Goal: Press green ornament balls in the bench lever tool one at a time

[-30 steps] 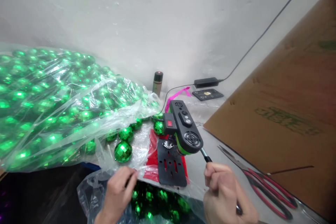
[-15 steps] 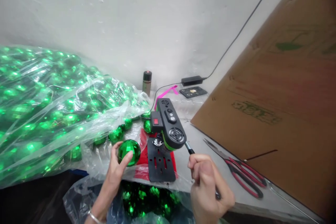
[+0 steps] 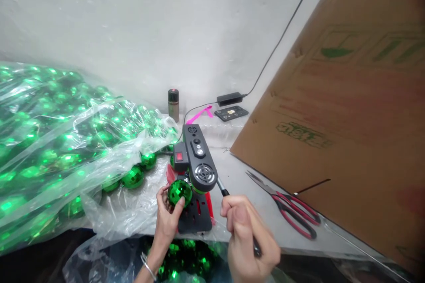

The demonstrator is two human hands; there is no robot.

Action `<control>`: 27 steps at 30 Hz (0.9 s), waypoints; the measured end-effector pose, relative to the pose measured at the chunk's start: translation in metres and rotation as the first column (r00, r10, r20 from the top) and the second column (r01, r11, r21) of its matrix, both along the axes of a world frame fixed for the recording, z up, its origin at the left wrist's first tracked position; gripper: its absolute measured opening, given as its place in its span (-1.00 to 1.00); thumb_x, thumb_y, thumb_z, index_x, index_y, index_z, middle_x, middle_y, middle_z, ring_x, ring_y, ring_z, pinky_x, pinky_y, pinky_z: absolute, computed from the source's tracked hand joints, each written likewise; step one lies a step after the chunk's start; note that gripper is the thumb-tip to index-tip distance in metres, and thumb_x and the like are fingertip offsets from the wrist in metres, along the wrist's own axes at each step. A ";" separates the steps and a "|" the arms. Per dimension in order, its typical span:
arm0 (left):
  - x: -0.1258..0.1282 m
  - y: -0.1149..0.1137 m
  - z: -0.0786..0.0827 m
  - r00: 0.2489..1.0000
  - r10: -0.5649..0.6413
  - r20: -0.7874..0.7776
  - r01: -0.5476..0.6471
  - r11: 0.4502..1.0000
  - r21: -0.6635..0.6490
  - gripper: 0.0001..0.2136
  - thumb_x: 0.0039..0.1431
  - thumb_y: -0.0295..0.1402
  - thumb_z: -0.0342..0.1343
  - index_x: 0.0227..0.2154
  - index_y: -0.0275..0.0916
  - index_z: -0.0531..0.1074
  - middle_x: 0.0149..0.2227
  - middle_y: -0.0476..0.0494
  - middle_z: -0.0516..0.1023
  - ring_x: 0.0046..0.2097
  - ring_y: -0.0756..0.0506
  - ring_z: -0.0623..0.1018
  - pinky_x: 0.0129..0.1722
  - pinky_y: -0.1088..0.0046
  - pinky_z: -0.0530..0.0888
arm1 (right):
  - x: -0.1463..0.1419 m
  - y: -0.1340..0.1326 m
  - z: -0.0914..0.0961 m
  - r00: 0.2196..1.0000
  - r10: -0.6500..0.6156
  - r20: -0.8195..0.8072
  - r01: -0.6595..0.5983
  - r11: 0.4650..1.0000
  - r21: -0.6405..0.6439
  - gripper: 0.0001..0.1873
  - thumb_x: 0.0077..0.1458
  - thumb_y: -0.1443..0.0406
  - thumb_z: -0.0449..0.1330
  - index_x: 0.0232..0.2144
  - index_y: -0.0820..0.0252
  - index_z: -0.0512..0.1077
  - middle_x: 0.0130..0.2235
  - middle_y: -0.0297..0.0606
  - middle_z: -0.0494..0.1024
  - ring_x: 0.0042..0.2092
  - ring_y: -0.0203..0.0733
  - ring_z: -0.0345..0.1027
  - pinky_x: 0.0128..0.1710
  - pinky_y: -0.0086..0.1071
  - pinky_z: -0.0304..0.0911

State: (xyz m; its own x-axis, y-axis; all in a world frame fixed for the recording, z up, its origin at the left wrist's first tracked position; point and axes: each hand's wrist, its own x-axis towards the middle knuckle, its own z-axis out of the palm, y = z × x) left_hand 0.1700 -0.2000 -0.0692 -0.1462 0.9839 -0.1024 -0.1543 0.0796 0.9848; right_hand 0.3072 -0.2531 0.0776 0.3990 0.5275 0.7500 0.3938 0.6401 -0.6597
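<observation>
My left hand (image 3: pixel 168 214) is closed around a shiny green faceted ball (image 3: pixel 181 189), holding it over the slotted black base plate (image 3: pixel 199 220) of a machine. The machine's black upper body (image 3: pixel 201 152) carries round vents, buttons and a box with a red switch (image 3: pixel 179 156). My right hand (image 3: pixel 250 236) is wrapped round the black-gripped lever (image 3: pixel 225 192) that sticks out from the machine's right side. Whether the ball touches the machine cannot be made out. Red material (image 3: pixel 209 207) shows beneath the plate.
Clear plastic (image 3: pixel 122 154) covers many green balls on the left. More balls (image 3: pixel 189 258) lie in a bag below the table edge. Red-and-black scissors (image 3: pixel 287 205) and a large cardboard box (image 3: pixel 332 110) stand right. Behind are a spray can (image 3: pixel 173 106), a phone (image 3: pixel 231 113) and a power adapter (image 3: pixel 229 98).
My left hand has brought the green ball rightward, from beside the machine to over its base plate. My right hand stays on the lever. The whole view has shifted slightly.
</observation>
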 end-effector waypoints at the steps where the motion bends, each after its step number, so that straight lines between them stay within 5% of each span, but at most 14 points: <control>1: 0.002 -0.002 -0.005 0.999 -0.007 -0.045 0.008 1.000 0.028 -0.27 0.09 0.10 0.44 0.18 -0.13 0.29 0.15 -0.33 0.64 0.19 -0.33 0.66 0.24 0.04 0.54 | 0.000 0.000 0.000 1.000 0.001 0.000 -0.001 1.000 0.006 -0.63 0.47 0.51 0.04 -0.42 0.15 0.31 -0.44 -0.37 0.38 -0.41 -0.35 0.33 -0.44 -0.45 0.20; 11: 0.008 -0.017 -0.021 0.860 -0.075 -0.504 0.204 0.957 0.207 -0.34 0.20 -0.11 0.35 0.32 -0.18 0.36 0.38 -0.45 0.47 0.45 -0.47 0.42 0.44 -0.23 0.37 | 0.000 -0.001 0.003 1.000 -0.009 0.022 0.009 1.000 0.009 -0.63 0.44 0.54 0.03 -0.43 0.15 0.30 -0.47 -0.38 0.36 -0.44 -0.34 0.31 -0.48 -0.44 0.17; 15: 0.015 -0.013 -0.020 0.848 -0.071 -0.525 0.223 0.947 0.232 -0.33 0.15 -0.18 0.37 0.30 -0.20 0.37 0.37 -0.46 0.46 0.44 -0.47 0.44 0.42 -0.23 0.40 | 0.000 -0.001 0.004 0.999 -0.016 0.031 0.016 1.000 0.006 -0.63 0.43 0.55 0.03 -0.43 0.16 0.31 -0.46 -0.37 0.38 -0.44 -0.34 0.32 -0.47 -0.43 0.19; 21: 0.016 -0.002 -0.024 0.858 -0.230 -0.459 0.320 0.938 0.129 -0.24 -0.05 -0.19 0.45 0.26 -0.21 0.39 0.25 -0.39 0.60 0.30 -0.46 0.58 0.35 -0.17 0.50 | 0.001 0.000 0.005 0.996 -0.050 0.068 0.048 0.998 0.027 -0.62 0.42 0.55 0.03 -0.45 0.16 0.31 -0.46 -0.38 0.40 -0.49 -0.36 0.29 -0.49 -0.41 0.16; 27: 0.020 -0.004 -0.032 0.871 -0.189 -0.452 0.262 0.960 0.103 -0.20 -0.12 -0.19 0.44 0.25 -0.24 0.37 0.23 -0.42 0.60 0.29 -0.48 0.59 0.35 -0.21 0.48 | -0.001 0.001 -0.007 0.996 -0.076 0.037 0.073 0.995 0.065 -0.60 0.43 0.54 0.04 -0.48 0.15 0.27 -0.49 -0.41 0.33 -0.50 -0.37 0.25 -0.48 -0.42 0.15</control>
State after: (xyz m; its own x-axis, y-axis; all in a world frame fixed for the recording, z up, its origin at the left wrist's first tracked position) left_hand 0.1902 -0.2035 -0.1011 0.0879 0.9932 0.0769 0.2947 -0.0997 0.9504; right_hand 0.3060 -0.2521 0.0708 0.4052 0.4485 0.7967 0.4667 0.6479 -0.6020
